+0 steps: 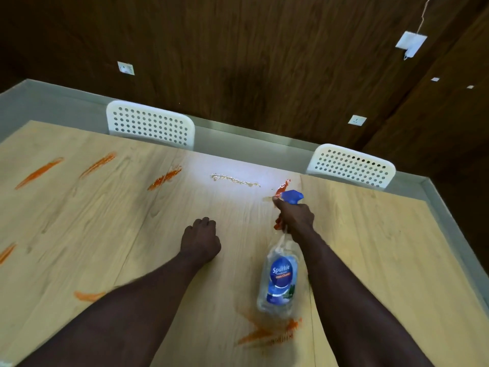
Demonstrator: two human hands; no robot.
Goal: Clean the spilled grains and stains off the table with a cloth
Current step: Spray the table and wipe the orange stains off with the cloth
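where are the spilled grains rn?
Head view: the grains lie in a line far-centre on the table, up-left of the spray bottle in the right hand.

I see both forearms stretched forward, bare. My left hand (201,241) is curled into a fist, knuckles away from me, holding nothing. My right hand (295,215) grips the neck of the spray bottle (280,279), fingers wrapped round it.

The clear spray bottle (279,276) at the near right bears a blue label reading "Sparkle", with "Glass Cleaner" on a red band beneath; smaller print is unreadable.
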